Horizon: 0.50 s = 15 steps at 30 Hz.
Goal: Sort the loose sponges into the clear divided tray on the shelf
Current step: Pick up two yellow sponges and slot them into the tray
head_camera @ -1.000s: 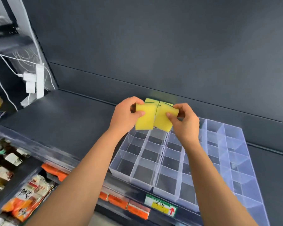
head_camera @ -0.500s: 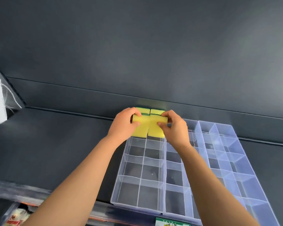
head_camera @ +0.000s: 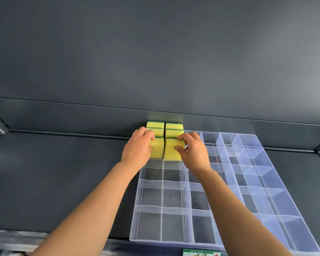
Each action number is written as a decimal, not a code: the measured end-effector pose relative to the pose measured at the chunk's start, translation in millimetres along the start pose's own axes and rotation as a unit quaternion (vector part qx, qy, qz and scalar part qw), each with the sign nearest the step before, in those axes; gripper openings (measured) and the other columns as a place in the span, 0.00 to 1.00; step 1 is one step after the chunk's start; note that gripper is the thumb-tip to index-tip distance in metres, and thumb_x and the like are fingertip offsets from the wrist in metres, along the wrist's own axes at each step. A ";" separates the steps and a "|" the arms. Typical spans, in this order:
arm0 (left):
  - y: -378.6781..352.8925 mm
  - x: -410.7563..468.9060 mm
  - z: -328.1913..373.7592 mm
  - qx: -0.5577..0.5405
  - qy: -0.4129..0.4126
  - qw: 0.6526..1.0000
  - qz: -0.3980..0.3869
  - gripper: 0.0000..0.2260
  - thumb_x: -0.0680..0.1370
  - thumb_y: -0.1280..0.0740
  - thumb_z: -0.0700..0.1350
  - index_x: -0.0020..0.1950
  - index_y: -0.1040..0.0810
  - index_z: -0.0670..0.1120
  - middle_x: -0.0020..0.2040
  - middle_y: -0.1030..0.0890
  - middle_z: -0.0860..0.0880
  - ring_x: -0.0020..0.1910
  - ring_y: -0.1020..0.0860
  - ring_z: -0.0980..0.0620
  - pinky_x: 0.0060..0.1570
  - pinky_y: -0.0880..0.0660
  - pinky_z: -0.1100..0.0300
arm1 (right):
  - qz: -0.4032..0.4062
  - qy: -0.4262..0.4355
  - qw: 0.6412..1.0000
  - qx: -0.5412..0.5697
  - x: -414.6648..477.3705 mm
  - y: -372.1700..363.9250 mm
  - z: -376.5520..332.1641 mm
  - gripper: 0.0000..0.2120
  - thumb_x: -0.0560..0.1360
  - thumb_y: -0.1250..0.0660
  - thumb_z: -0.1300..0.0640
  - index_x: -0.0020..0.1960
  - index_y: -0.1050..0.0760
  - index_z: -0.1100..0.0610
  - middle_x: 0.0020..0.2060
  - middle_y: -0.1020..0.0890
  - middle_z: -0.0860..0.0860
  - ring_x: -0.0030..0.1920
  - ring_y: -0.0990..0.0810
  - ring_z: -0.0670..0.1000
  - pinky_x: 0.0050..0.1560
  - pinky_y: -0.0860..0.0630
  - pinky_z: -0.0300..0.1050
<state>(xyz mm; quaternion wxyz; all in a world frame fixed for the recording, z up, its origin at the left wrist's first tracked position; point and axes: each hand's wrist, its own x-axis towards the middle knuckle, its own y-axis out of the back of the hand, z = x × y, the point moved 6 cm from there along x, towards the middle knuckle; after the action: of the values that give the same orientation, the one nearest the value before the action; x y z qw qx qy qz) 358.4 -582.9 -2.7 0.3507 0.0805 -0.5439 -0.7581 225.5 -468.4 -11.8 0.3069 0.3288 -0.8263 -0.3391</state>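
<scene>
Both hands have come forward and down since the earlier frame, setting the sponges into the tray's far end.

Left hand (head_camera: 137,148) grips the left sponges (head_camera: 157,148), fingers curled over the top edge; right hand (head_camera: 194,150) pinches the right sponges (head_camera: 172,150), thumb on the near face. Both groups stand on edge, side by side, in the two far-left compartments of the clear divided tray (head_camera: 163,196), near the back panel (head_camera: 155,52); contact with it cannot be confirmed. Risk noted: the sponges rise above the dividers, so squeezed foam may spring back on release and tip the front pieces into the next compartment. A hard push could also slide the light tray across the shelf (head_camera: 63,172).
</scene>
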 end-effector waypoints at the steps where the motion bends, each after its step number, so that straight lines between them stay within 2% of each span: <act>1: -0.5 0.2 0.4 0.006 0.003 1.000 0.003 0.11 0.74 0.30 0.39 0.53 0.27 0.45 0.55 0.29 0.49 0.54 0.29 0.49 0.41 0.26 0.52 | -0.002 0.000 1.000 -0.007 0.0 -0.1 0.0 0.13 0.73 0.30 0.59 0.56 0.24 0.57 0.53 0.25 0.52 0.40 0.25 0.51 0.44 0.28 0.41; 5: 1.3 -1.1 1.4 0.024 0.008 0.999 0.025 0.12 0.72 0.29 0.38 0.53 0.26 0.45 0.53 0.30 0.47 0.52 0.29 0.48 0.36 0.30 0.55 | -0.010 -0.004 0.999 -0.030 -1.8 -0.1 -3.0 0.16 0.74 0.31 0.57 0.61 0.26 0.57 0.56 0.26 0.53 0.45 0.23 0.55 0.48 0.26 0.46; 9: 7.5 -4.8 8.8 0.033 -0.014 0.998 0.046 0.15 0.70 0.26 0.42 0.54 0.24 0.46 0.52 0.29 0.47 0.51 0.29 0.47 0.42 0.27 0.55 | -0.007 -0.006 0.998 -0.061 -9.5 5.0 -6.0 0.22 0.74 0.31 0.54 0.66 0.31 0.55 0.61 0.28 0.53 0.52 0.24 0.55 0.50 0.27 0.46; 12: 12.1 -6.2 24.4 0.031 -0.055 0.996 0.065 0.12 0.71 0.28 0.44 0.53 0.22 0.45 0.50 0.27 0.47 0.50 0.28 0.47 0.45 0.27 0.54 | 0.009 -0.020 0.996 -0.084 -18.4 16.6 -3.1 0.21 0.74 0.32 0.52 0.66 0.30 0.54 0.60 0.27 0.52 0.57 0.26 0.54 0.52 0.26 0.48; 15: 10.2 -6.2 48.3 0.040 -0.105 0.992 0.061 0.10 0.73 0.30 0.45 0.53 0.21 0.45 0.49 0.24 0.47 0.51 0.28 0.47 0.48 0.27 0.54 | 0.024 -0.031 0.989 -0.145 -31.1 35.5 8.2 0.21 0.75 0.33 0.51 0.65 0.29 0.55 0.58 0.25 0.54 0.59 0.28 0.56 0.55 0.30 0.49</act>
<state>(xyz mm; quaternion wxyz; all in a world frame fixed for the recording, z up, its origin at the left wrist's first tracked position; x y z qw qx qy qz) 343.3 -543.6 23.8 0.3342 -0.0188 -0.6117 -0.7167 226.1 -422.5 1.7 0.3337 0.2505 -0.7852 -0.4575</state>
